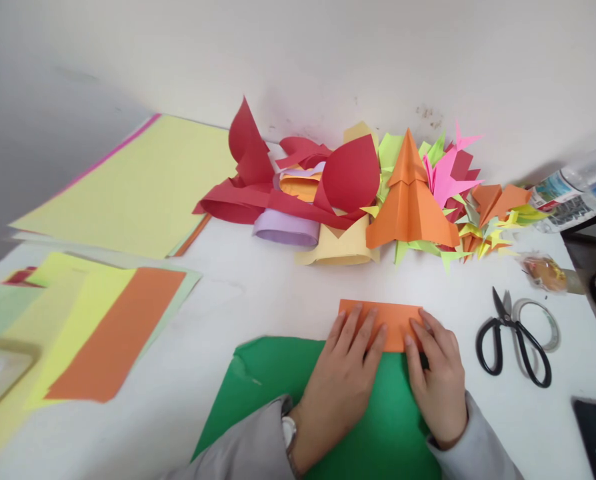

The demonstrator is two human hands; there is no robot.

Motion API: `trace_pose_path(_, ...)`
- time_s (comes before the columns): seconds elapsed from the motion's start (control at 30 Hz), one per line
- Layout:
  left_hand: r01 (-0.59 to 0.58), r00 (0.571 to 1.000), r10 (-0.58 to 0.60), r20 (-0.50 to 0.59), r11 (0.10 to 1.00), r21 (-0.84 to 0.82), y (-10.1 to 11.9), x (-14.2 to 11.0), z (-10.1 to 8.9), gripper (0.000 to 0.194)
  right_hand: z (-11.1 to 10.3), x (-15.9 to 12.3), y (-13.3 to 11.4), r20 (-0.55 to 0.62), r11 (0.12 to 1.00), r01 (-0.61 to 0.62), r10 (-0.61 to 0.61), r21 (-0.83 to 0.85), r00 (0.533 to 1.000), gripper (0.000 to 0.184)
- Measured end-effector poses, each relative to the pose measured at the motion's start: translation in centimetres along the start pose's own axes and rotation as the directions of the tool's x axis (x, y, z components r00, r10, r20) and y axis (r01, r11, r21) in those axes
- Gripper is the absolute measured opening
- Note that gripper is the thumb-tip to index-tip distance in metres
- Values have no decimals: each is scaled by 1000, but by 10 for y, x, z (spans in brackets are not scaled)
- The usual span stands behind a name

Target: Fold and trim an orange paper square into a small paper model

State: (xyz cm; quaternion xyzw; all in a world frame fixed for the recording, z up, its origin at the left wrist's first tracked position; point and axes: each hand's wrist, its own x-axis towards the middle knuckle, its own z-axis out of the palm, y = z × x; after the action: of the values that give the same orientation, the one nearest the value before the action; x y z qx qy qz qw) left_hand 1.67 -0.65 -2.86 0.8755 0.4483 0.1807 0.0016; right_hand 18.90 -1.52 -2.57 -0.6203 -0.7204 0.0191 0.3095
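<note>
A folded orange paper [393,319] lies on the white table, its near edge over a green sheet [273,387]. My left hand [341,383] lies flat on the orange paper's left part, fingers stretched out and spread. My right hand [435,380] presses the paper's right end with its fingers lying flat. Neither hand lifts the paper. A watch shows on my left wrist.
A heap of folded paper shapes [358,193] sits against the wall, with an orange paper plane [411,200] in front. Black scissors [515,340] and a tape roll [545,323] lie right. Yellow sheets [143,187] and an orange sheet [118,333] lie left. A plastic bottle [578,187] is far right.
</note>
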Motion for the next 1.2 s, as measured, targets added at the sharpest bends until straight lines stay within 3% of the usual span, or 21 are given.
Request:
trace_pose_path(0.9,14,1000,-14,-5,1000,-10,0,1,4,37,1,0,-4,23,999,-49,49,5,999,27)
trace_pose_path(1.2,-44,997,46,64,999,-21,-4,2,-3,72,-1,2,-6,63,990,3,6,-144,998,25)
